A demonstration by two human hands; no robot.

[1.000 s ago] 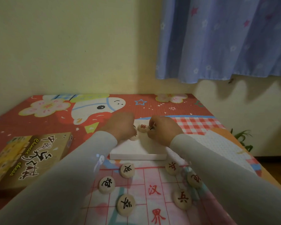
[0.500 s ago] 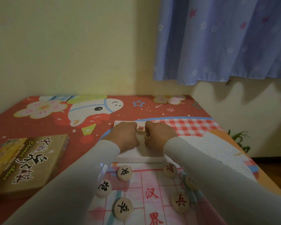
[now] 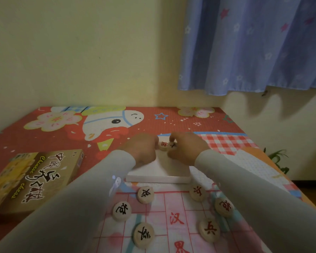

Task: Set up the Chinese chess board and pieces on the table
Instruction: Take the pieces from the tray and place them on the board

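Observation:
A white tray (image 3: 159,177) of pieces lies on the table beyond the pink chess board (image 3: 162,221). Both my hands rest over the tray's far part. My left hand (image 3: 141,149) is curled beside a red-lettered piece (image 3: 163,145) and seems to touch it. My right hand (image 3: 185,147) pinches a black-lettered piece (image 3: 172,144) between finger and thumb. Several round wooden pieces lie on the board: black-lettered ones (image 3: 145,194) (image 3: 121,210) (image 3: 144,235) at left, red-lettered ones (image 3: 197,192) (image 3: 223,207) (image 3: 209,230) at right.
The brown chess box (image 3: 35,177) lies at the left on the red cartoon mat (image 3: 102,125). The table meets a wall behind and a blue curtain (image 3: 254,44) hangs at right. A small green plant (image 3: 277,157) stands past the table's right edge.
Both hands stay over the tray; they shifted slightly and my right fingers now pinch the black-lettered piece. The view has tilted a little.

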